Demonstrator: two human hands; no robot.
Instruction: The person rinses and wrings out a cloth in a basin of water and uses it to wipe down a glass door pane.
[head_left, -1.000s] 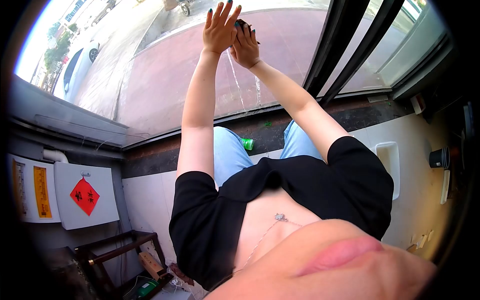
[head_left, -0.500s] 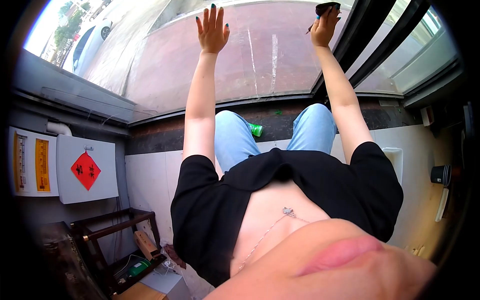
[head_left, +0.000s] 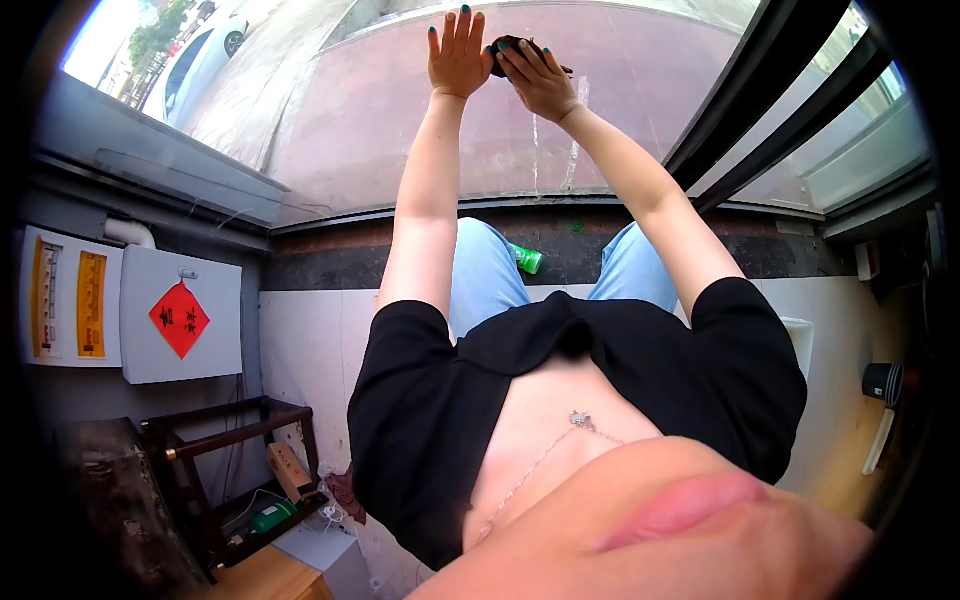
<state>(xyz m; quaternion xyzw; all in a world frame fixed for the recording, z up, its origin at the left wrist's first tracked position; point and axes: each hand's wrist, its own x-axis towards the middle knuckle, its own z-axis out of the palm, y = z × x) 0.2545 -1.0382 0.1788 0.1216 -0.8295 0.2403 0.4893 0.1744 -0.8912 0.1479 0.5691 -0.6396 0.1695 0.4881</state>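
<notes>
Fingers of left hand released, straight, slightly spread, pointing up. Fingers of right hand laid over dark item, holding it. Dark item located between the 2 hands, just beside left thumb; material too unclear to tell. Both arms stretched out in front of large window pane. Contact with glass: cannot tell. Outside, upper left, 1 white car. Lower down, 2 knees in blue jeans, plus 1 green container lying near left knee, on dark floor strip along window. At left, 1 pale box bearing red diamond sign. Below that, dark rack with green object inside; near rack, light wooden surface. At right, white tub, then black container farther out. Worn: black top, necklace.
</notes>
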